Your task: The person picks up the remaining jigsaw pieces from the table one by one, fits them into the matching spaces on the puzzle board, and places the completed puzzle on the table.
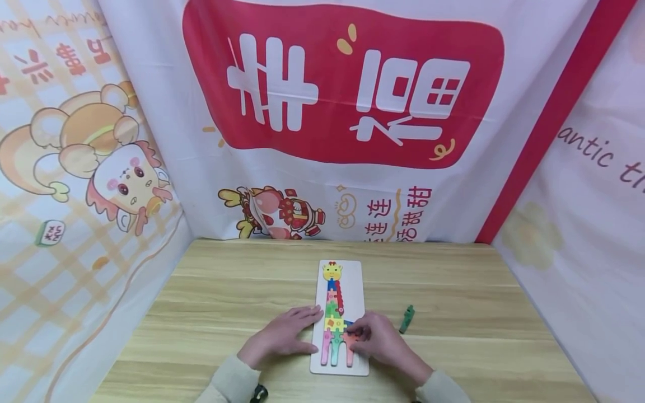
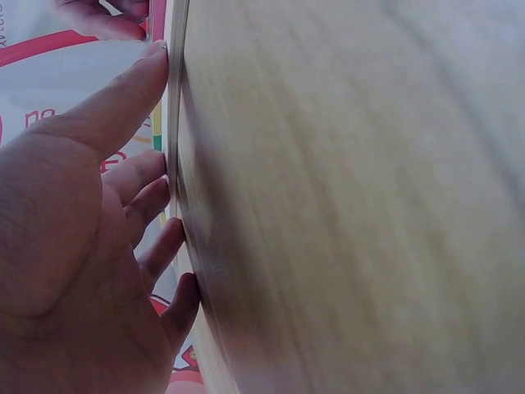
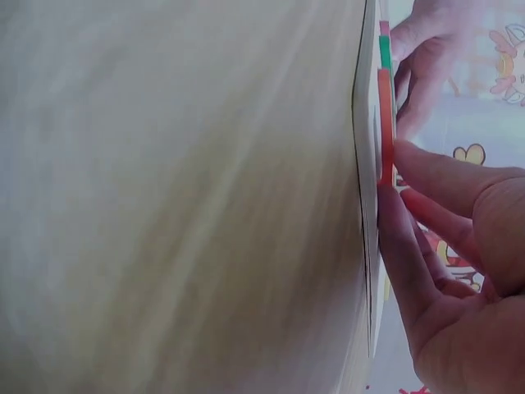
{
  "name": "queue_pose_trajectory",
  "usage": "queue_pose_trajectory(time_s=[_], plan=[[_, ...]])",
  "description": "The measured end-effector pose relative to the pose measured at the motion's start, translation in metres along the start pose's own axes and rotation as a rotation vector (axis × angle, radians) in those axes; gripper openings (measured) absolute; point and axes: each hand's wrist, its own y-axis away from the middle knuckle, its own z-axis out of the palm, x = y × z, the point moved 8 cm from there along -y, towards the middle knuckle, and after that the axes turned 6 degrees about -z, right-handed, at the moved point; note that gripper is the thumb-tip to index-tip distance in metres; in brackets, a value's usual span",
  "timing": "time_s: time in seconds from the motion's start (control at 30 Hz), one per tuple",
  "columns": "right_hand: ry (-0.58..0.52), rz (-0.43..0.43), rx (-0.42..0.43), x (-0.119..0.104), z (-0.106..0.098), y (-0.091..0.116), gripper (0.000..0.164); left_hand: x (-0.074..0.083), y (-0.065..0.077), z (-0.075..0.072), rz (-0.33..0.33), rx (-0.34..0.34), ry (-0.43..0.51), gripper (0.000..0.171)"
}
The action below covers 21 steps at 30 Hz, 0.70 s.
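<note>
A giraffe puzzle on a pale wooden board (image 1: 355,285) lies on the table, with a yellow head piece (image 1: 331,272) at the far end and colored pieces below. My left hand (image 1: 284,334) rests along the board's left side; the left wrist view shows its fingers (image 2: 139,176) extended, fingertips at the edge. Over the puzzle's lower right, my right hand (image 1: 380,338) pinches an orange-red leg piece (image 1: 350,355) between thumb and fingers. That piece (image 3: 386,123) appears edge-on in the right wrist view. A blue piece (image 1: 347,324) is partly hidden by the right hand's fingers.
A loose dark green piece (image 1: 407,319) lies on the wooden table (image 1: 242,280), right of the board. Printed cloths hang at the back (image 1: 342,89) and on both sides of the table.
</note>
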Motion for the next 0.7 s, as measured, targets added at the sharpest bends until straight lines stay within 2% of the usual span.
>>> queue_pose_trajectory(time_s=[0.2, 0.43, 0.7], plan=[[-0.062, 0.009, -0.028, 0.0016, -0.0012, -0.0004, 0.029, -0.0006, 0.0005, 0.0001, -0.002, -0.006, 0.003, 0.088], [-0.066, 0.011, -0.028, 0.0024, -0.0014, -0.0011, 0.028, 0.0003, 0.0004, 0.0000, -0.028, -0.024, 0.019, 0.088], [-0.086, 0.002, -0.033, 0.0020, -0.0031, 0.0004, 0.028, -0.0003, -0.0002, 0.0008, -0.020, -0.018, -0.001, 0.088]])
